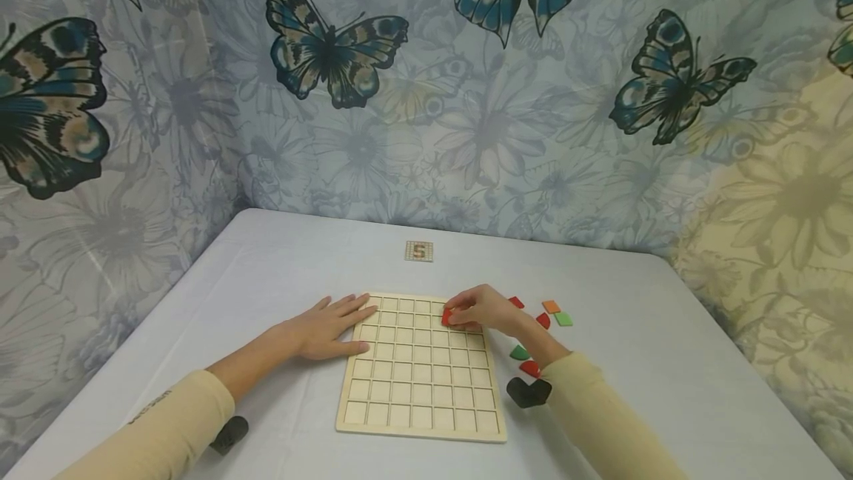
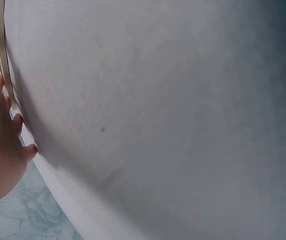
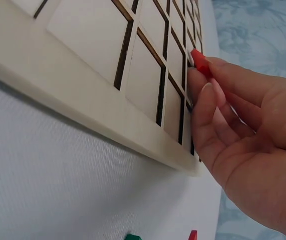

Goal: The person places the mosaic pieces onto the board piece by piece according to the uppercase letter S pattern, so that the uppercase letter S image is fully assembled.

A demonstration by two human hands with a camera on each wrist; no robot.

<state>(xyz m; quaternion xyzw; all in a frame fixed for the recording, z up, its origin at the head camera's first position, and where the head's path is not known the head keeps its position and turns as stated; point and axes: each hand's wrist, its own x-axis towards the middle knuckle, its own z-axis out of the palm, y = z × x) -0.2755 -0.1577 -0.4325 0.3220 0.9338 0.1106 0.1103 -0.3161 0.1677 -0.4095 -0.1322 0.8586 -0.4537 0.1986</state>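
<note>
A pale wooden grid board lies flat on the white table, its square cells bare where they show. My left hand rests with spread, straight fingers on the board's upper left edge; in the left wrist view part of that hand shows beside the board's side. Over the upper right cells, my right hand pinches a small red tile between thumb and fingers. The right wrist view shows the red tile at the fingertips, close over the grid; the fingers partly cover it.
Right of the board lie loose tiles: several red ones such as the red tile, an orange square, a light green square and a dark green piece. A small patterned card lies beyond the board. Butterfly-print cloth hangs behind.
</note>
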